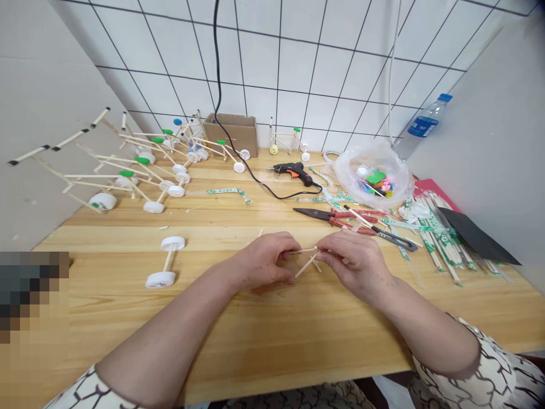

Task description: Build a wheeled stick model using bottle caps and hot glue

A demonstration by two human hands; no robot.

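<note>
Between my two hands, just above the table, is a small frame of joined wooden sticks (305, 265). My left hand (269, 258) is closed on the left ends of its sticks. My right hand (351, 261) pinches the frame near the joint where the sticks meet. Part of the frame is hidden behind my fingers. Left of my left arm lies a stick axle (168, 258) with a white wheel at each end. Just beyond my right hand are pliers (332, 217) with red handles and a grey-handled cutter (394, 237).
A black glue gun (293, 171) with its cord lies mid-table. Several stick-built wheeled models (140, 162) stand at the left, before a cardboard box (236, 133). At the right are a plastic bag (340, 165) of coloured bits, wrapped chopsticks (447, 238), black card (477, 233) and a bottle (421, 128).
</note>
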